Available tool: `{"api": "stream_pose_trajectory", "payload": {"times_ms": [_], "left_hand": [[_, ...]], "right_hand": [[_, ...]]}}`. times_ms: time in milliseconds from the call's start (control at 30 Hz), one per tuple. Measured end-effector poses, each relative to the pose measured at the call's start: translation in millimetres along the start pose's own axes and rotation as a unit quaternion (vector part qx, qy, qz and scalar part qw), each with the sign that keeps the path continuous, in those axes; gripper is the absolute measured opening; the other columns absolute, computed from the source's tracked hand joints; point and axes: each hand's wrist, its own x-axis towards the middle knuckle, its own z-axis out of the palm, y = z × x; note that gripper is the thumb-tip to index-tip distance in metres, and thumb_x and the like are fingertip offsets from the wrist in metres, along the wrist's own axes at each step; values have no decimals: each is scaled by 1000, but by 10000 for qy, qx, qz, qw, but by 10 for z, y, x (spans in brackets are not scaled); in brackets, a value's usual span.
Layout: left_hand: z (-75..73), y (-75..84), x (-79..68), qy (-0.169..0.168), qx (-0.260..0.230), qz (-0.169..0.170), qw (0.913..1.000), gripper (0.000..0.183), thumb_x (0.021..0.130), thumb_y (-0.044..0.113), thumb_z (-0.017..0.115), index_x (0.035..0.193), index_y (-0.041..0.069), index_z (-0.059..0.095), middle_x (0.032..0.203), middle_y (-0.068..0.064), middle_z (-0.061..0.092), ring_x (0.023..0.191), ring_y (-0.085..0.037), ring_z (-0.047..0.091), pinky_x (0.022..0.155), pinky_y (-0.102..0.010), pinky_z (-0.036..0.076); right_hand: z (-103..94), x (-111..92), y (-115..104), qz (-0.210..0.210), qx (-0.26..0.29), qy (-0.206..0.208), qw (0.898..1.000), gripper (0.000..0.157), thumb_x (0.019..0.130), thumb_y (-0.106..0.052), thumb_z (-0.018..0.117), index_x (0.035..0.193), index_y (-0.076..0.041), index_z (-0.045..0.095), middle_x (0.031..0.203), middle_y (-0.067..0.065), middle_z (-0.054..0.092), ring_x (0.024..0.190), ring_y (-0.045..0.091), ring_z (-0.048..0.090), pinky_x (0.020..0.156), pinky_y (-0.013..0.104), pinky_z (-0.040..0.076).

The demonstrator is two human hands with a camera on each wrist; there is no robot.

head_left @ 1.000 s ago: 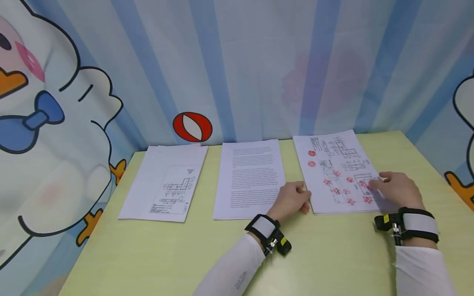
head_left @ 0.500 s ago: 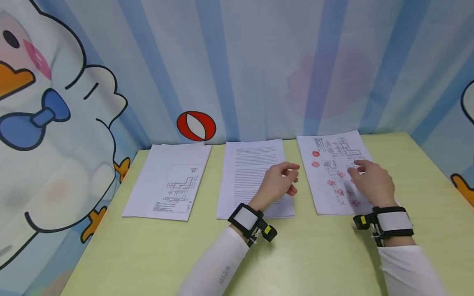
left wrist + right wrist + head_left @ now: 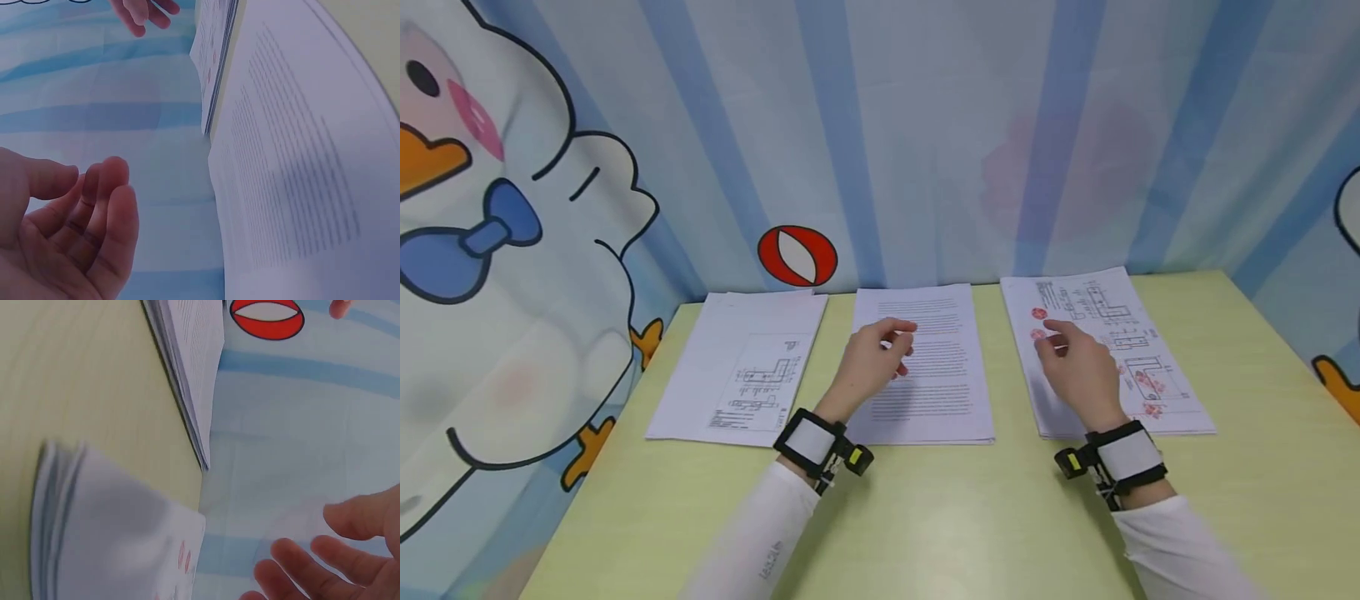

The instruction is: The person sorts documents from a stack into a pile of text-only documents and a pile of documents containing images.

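My left hand (image 3: 871,358) hovers over the middle stack of printed text pages (image 3: 936,400), fingers loosely bent and holding nothing. In the left wrist view a gap shows between the left hand (image 3: 81,225) and that stack (image 3: 294,169). On the right, my right hand (image 3: 1081,371) is above the stack of drawings with red stamp marks (image 3: 1165,408), its fingers relaxed around air. The right wrist view has this hand (image 3: 337,556) apart from the stamped stack (image 3: 119,531). A third stack, topped by a technical drawing (image 3: 700,367), lies at the left.
All three stacks lie in a row on a pale yellow table (image 3: 940,517). Behind them hangs a blue striped curtain (image 3: 925,167) with cartoon figures and a red ball print (image 3: 797,255). Each wrist wears a strapped camera.
Both hands have left the edges of the stamped stack, lifted and moved left. The left hand is now above the text stack, the right above the stamped stack's left part.
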Motion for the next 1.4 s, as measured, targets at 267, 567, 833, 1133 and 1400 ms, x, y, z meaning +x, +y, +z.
{"api": "stream_pose_trajectory", "payload": {"times_ms": [267,567,833,1133,1400], "left_hand": [[-488,-119,-80,326,548,-120,9979,28,95,20,51,118,11,62,85,-10,64,57,-21,61,52,-24,48],[-864,-439,-200,854,1284,-152,9879,29,95,21,50,116,7,63,87,-14,68,61,-19,62,51,-26,44],[-1290,-922,-390,1262,1935,-544,9714,32,96,22,47,117,3,62,95,-17,67,71,-25,57,56,-28,42],[-1578,-1369,-531,1374,2439,-1084,9539,33,95,21,46,117,0,62,99,-21,66,76,-29,58,60,-32,42],[-1712,-1553,-584,1050,2201,-1871,9516,40,97,24,43,126,-1,54,120,-26,57,101,-39,54,83,-50,46]], "right_hand": [[287,-63,-292,-192,557,418,9974,34,91,-19,53,120,-2,61,100,21,71,85,33,66,67,45,50],[629,-167,-716,-283,1081,-127,9937,36,90,-19,55,123,-5,60,108,17,69,93,30,65,75,45,51],[932,-230,-1028,-474,1562,-631,9846,38,89,-15,55,126,-6,58,122,15,64,105,30,61,87,45,50],[1190,-264,-1309,-342,2498,-1411,9573,39,90,-14,55,129,-8,55,132,12,58,112,28,61,93,44,51],[1411,-308,-1473,306,3214,-2018,9247,43,90,-15,57,132,-7,53,133,20,55,115,32,58,97,47,47]]}}
